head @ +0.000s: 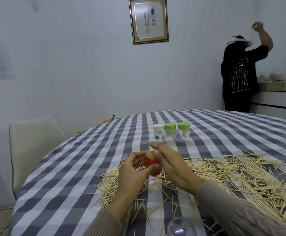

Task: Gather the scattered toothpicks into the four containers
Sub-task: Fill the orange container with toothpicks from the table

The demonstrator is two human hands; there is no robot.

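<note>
A person's left hand [133, 169] grips a small red plastic container [153, 165] of light, brittle wooden toothpicks [224, 174] strewn around it on the bench, the open right hand [171, 166] pressing flat fingers beside it.

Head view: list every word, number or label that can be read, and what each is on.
"11": white print on the back of the black shirt; the smaller lines below are blurred.
Framed calligraphy: brush characters, not readable.
Paper sheet on the wall: blurred.
Labels on the white-capped jar and right green-capped jar: too small.
</note>
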